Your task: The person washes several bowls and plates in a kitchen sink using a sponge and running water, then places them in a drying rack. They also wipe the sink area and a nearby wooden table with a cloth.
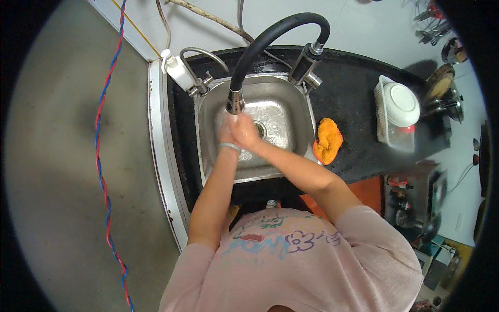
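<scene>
My left hand (227, 130) and my right hand (245, 130) press together beneath the metal spray head (235, 102) of a black flexible-hose faucet (280, 29). Both are blurred, and their fingers cannot be told apart clearly. A pale bangle (230, 146) circles my left wrist. Around them is a stainless steel sink (300, 117), whose drain (259, 128) shows just to the right of my hands. No object is visible between my palms, though the inner sides are hidden. An orange cloth (328, 141) lies on the black counter beside the sink's right rim.
A white pump bottle (181, 74) stands near a small curved metal tap (202, 52) at the back left. On the black counter (351, 101), a white basket (383, 117) holds white lidded containers (401, 103). A twisted red-blue cord (97, 136) hangs at left.
</scene>
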Demonstrator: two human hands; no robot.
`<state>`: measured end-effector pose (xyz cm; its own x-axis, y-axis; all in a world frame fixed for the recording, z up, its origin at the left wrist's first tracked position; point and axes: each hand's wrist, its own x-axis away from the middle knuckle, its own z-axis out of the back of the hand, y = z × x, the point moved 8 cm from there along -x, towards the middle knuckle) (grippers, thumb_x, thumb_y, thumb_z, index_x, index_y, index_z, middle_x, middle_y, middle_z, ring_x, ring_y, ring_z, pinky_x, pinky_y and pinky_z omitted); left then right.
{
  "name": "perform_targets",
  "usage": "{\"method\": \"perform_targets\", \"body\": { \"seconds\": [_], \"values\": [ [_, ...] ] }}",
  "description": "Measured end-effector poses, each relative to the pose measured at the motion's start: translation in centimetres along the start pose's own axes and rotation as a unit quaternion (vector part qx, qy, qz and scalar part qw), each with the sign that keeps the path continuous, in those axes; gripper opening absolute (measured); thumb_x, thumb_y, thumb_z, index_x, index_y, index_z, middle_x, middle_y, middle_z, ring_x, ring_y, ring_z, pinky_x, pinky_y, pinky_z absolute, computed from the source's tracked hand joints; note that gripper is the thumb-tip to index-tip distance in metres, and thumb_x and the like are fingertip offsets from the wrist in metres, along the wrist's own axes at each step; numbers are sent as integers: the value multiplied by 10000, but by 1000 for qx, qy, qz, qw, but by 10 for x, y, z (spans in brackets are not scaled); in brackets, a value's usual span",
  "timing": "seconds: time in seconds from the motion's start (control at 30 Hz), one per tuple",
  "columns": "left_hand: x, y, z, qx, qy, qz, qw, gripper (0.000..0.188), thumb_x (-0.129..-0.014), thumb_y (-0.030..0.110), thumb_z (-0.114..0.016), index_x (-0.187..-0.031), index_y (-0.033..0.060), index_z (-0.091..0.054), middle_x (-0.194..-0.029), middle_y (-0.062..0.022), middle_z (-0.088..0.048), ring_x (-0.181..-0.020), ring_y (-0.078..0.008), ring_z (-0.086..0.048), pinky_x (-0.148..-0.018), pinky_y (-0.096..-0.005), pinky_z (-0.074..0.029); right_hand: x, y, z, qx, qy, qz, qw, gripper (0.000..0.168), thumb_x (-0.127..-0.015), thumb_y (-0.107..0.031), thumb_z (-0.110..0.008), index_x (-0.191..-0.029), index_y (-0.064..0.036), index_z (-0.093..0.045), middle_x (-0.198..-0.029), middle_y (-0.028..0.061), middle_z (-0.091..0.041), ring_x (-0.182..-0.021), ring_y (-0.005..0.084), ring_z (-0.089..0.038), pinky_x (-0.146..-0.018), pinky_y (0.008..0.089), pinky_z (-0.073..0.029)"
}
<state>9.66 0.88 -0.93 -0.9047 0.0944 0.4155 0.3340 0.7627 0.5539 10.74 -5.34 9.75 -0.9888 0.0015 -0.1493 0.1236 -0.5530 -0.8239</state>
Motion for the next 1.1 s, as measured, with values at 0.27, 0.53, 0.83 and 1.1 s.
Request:
{"method": "perform_targets", "body": {
  "seconds": [0.27, 0.53, 0.83, 1.1],
  "values": [
    [31, 26, -1, -300, 9, 41, 953, 391, -879, 385, -551, -1111, 72, -574, -978, -54, -625, -847, -142, -584, -722, -264, -445, -45, 62, -9, -103, -136, -158, 973, 521, -828, -382, -572, -1119, 42, -492, -999, 235, -605, -957, 320, -592, -819, 397, -457],
    [25, 89, -11, -243, -42, -130, 960, 194, -844, 213, -594, -908, 41, -530, -870, -45, -599, -821, -148, -575, -776, -275, -452, -23, 59, 0, -286, -349, -181, 874, 306, -800, -107, -650, -1094, -58, -577, -941, 16, -590, -855, 94, -514, -760, 238, -418],
    [17, 42, -38, -436, -160, -78, 882, 427, -720, 74, -722, -1088, 8, -519, -968, -44, -594, -872, -113, -562, -770, -270, -466, -24, 36, 3, -350, -381, -180, 837, 349, -776, 8, -619, -1114, -48, -553, -964, 17, -614, -874, 107, -576, -788, 236, -459],
    [32, 70, -26, -361, -141, 42, 921, 165, -780, 100, -681, -916, 54, -601, -859, -6, -615, -763, -88, -567, -691, -237, -450, -33, 30, 26, -44, -378, 74, 922, 403, -680, -93, -703, -1060, -39, -581, -909, 93, -620, -843, 191, -574, -767, 314, -452]
  ]
}}
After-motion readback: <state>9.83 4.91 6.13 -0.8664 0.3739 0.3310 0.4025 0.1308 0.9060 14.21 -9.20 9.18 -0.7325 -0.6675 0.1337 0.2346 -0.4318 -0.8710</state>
